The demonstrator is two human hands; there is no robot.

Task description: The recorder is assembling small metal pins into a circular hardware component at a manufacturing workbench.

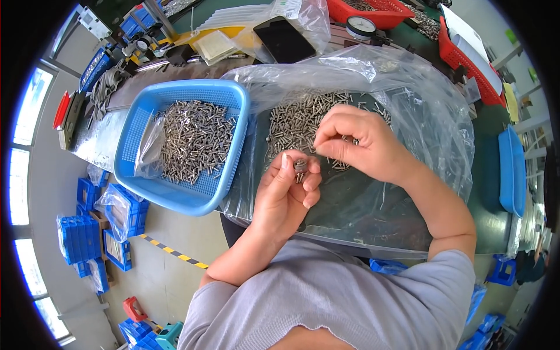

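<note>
My left hand (281,195) is closed, palm up, around a small round dark metal piece (300,165) held between thumb and fingers. Small metal pins show below that piece, between the fingers. Just above and to the right, my right hand (364,143) is pinched, thumb against fingertips. Whatever sits in that pinch is too small or hidden to make out. A spread of short metal pins (291,122) lies on clear plastic sheeting (420,125) behind both hands, partly covered by the right one.
On the left stands a blue basket (241,140) holding many metal pins (195,137) and a plastic bag (151,146). Farther back are a black phone (284,39), a dial gauge (360,27) and red baskets (382,17). A blue tray (511,172) is at the right edge.
</note>
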